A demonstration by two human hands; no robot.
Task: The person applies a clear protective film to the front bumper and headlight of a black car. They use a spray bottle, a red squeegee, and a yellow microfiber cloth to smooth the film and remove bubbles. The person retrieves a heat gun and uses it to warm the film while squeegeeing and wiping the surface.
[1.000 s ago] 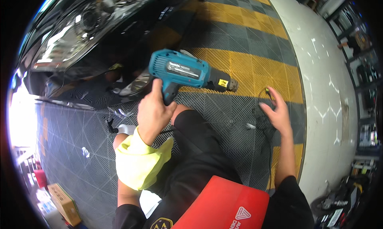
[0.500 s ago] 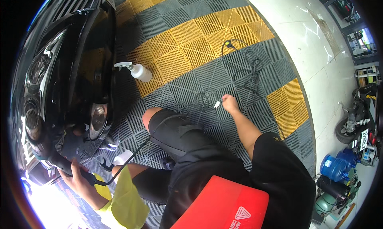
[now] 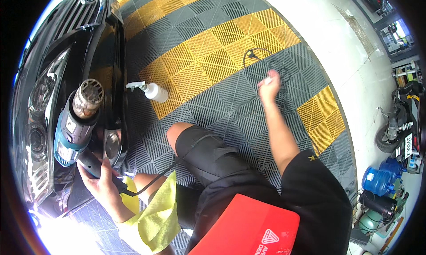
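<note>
My left hand (image 3: 103, 185) is wrapped around the handle of a teal and black heat gun (image 3: 71, 133), its metal nozzle pointing upward beside the car's front end. A black cord (image 3: 153, 181) leaves the handle's base and passes over my knee. A yellow-green cloth (image 3: 155, 221) hangs around my left forearm. Out over the floor mat, my right hand (image 3: 270, 90) is closed on a small white piece that looks like a plug (image 3: 267, 80). Just beyond it lies a dark cord with a black socket end (image 3: 252, 55); part of this cord is hidden behind the hand.
A black car's front (image 3: 100, 73) rises at the left. A white spray bottle (image 3: 156, 92) stands beside its bumper on the grey and yellow tiles (image 3: 199, 55). A red panel (image 3: 248, 228) covers my lap. Blue water jugs (image 3: 375, 181) and a motorbike (image 3: 395, 133) line the right.
The heat gun has risen and its nozzle now faces up. My right hand has moved farther out with the white plug, toward the socket end. The cord loops near my knee are gone.
</note>
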